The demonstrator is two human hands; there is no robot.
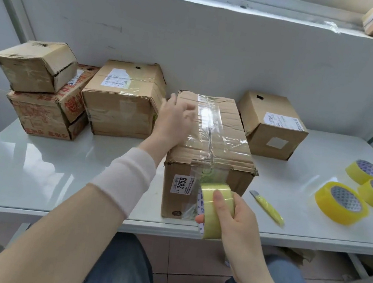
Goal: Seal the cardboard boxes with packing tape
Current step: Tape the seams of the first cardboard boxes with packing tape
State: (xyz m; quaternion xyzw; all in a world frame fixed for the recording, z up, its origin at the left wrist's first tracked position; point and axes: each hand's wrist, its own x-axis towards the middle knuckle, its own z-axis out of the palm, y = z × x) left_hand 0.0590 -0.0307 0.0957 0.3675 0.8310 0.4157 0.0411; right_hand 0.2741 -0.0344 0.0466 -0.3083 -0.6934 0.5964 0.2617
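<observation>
A worn cardboard box (224, 151) with a "2859" label stands in the middle of the white table (34, 169). Clear tape runs along its top seam and down its near face. My left hand (175, 118) lies on the box's top left edge, fingers blurred and fairly straight. My right hand (235, 216) grips a yellowish tape roll (213, 206) just in front of the box's near face, at the table's front edge. A strip of tape stretches from the roll up to the box.
Other boxes line the wall: two stacked at the left (45, 89), one (122, 102) left of centre, one (275, 127) at the right. A yellow utility knife (269, 209) lies right of the box. Three spare tape rolls (341, 202) sit at the far right.
</observation>
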